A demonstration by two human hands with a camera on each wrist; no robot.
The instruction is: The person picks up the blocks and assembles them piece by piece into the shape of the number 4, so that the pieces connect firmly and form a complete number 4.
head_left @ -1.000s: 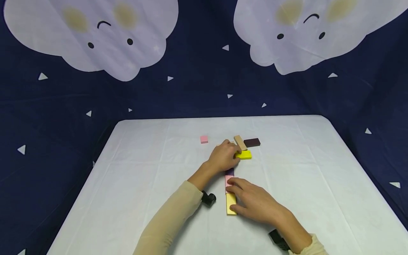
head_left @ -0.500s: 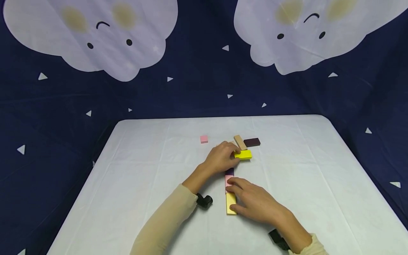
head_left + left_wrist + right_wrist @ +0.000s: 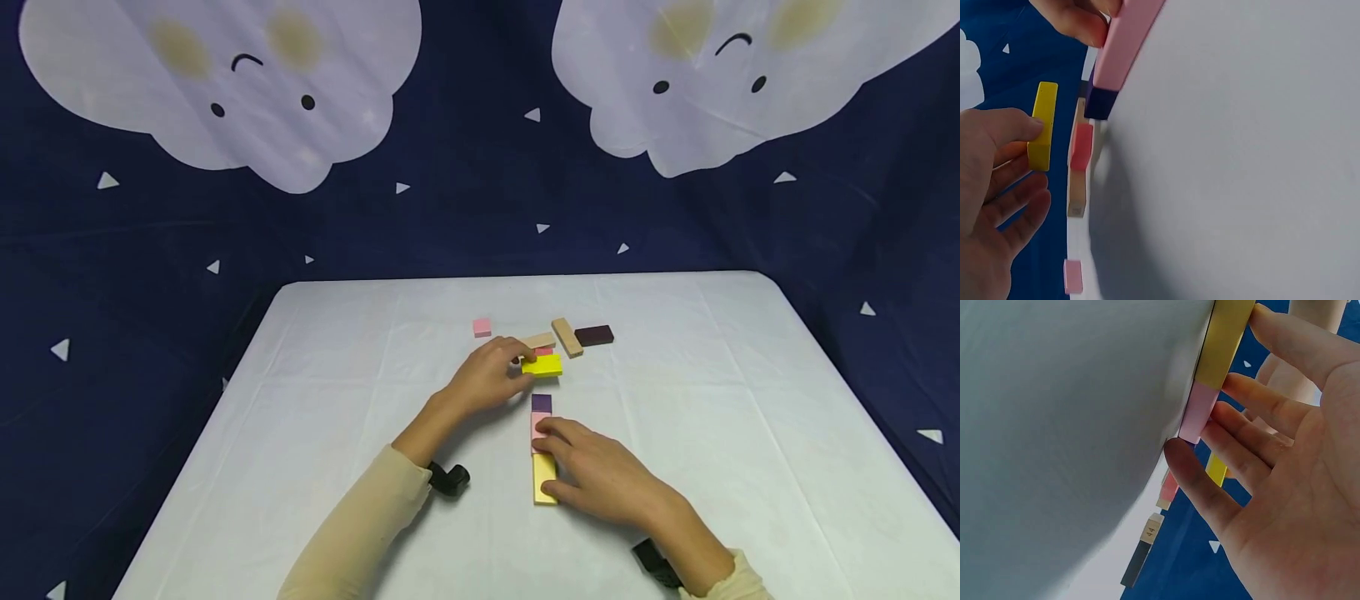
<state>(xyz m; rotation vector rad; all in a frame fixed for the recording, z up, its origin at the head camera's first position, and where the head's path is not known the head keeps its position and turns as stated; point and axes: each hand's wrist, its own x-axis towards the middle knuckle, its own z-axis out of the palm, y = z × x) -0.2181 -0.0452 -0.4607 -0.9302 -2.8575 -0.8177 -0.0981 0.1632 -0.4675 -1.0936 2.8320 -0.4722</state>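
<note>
My left hand (image 3: pixel 483 375) pinches a bright yellow block (image 3: pixel 547 366) between thumb and fingers, above the far end of a row of blocks. In the left wrist view this yellow block (image 3: pixel 1044 128) shows clear of the other blocks, with the thumb on its face. The row runs away from me: a pale yellow block (image 3: pixel 542 475), a pink block (image 3: pixel 539 417) and a dark purple block (image 3: pixel 542 403). My right hand (image 3: pixel 603 475) rests at the row's right side, its fingers extended. In the right wrist view its fingertips touch the pale yellow block (image 3: pixel 1222 347) and the pink block (image 3: pixel 1199 412).
Behind the left hand lie a red block (image 3: pixel 543 352) and two light wooden blocks, one angled wooden block (image 3: pixel 567 337) beside a dark brown block (image 3: pixel 595 335). A small pink block (image 3: pixel 482 327) lies farther left. The white table (image 3: pixel 300 417) ends at a navy curtain.
My left hand has moved left with the bright yellow block, uncovering the purple block's far end, the red block and a wooden block. The right hand has stayed in place.
</note>
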